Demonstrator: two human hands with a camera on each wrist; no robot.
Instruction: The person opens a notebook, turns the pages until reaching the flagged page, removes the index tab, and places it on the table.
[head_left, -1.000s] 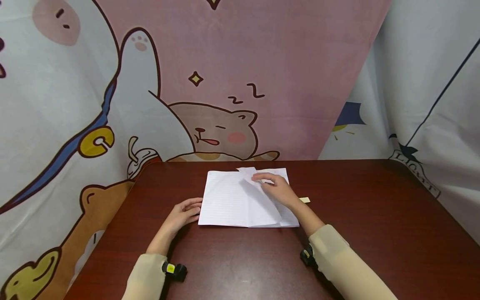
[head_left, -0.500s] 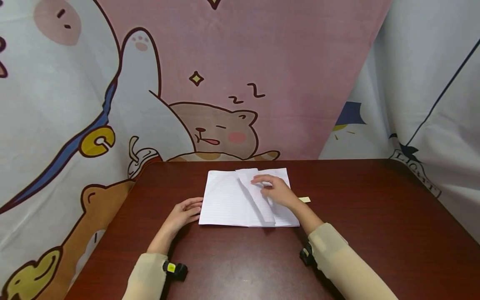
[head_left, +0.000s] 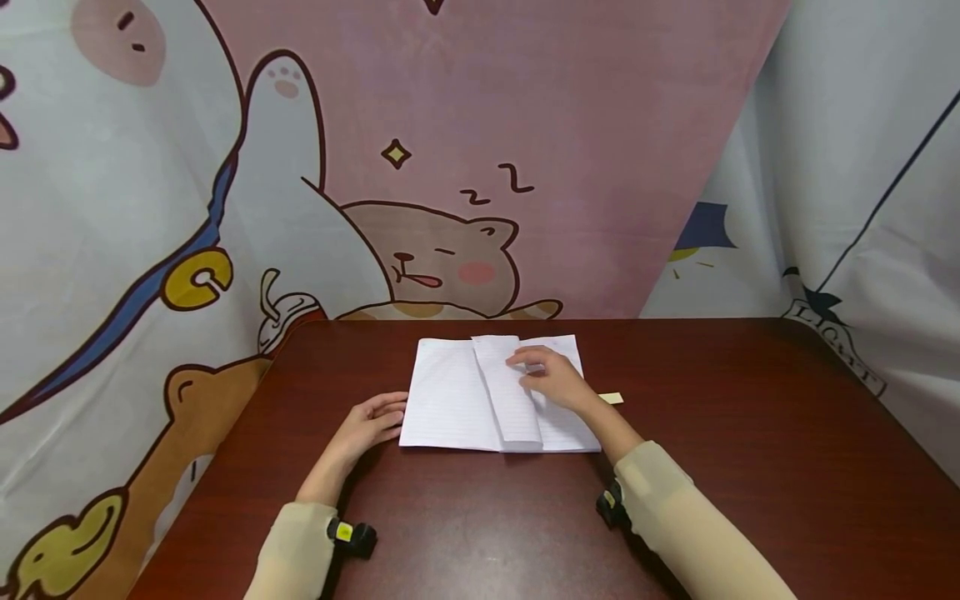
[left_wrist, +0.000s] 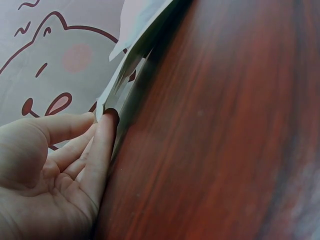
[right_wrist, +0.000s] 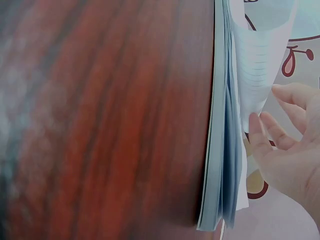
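An open lined notebook lies on the table. The left hand is at its left edge; in the left wrist view the thumb and fingers pinch the notebook's edge, with a finger partly under it. The right hand is over the right half and holds a raised page between thumb and fingers. This page stands curved up from the spine, its lined side showing in the right wrist view, where the thick stack of pages lies beside it.
The dark red-brown wooden table spreads around the notebook. A small pale yellow tab sticks out past the notebook's right side. Behind the table hangs a cartoon-printed cloth. Each wrist wears a small black camera.
The raised page has swung left to right at its lower end, standing narrower and closer to upright over the spine. The right hand stays nearly in place; the left hand has not moved.
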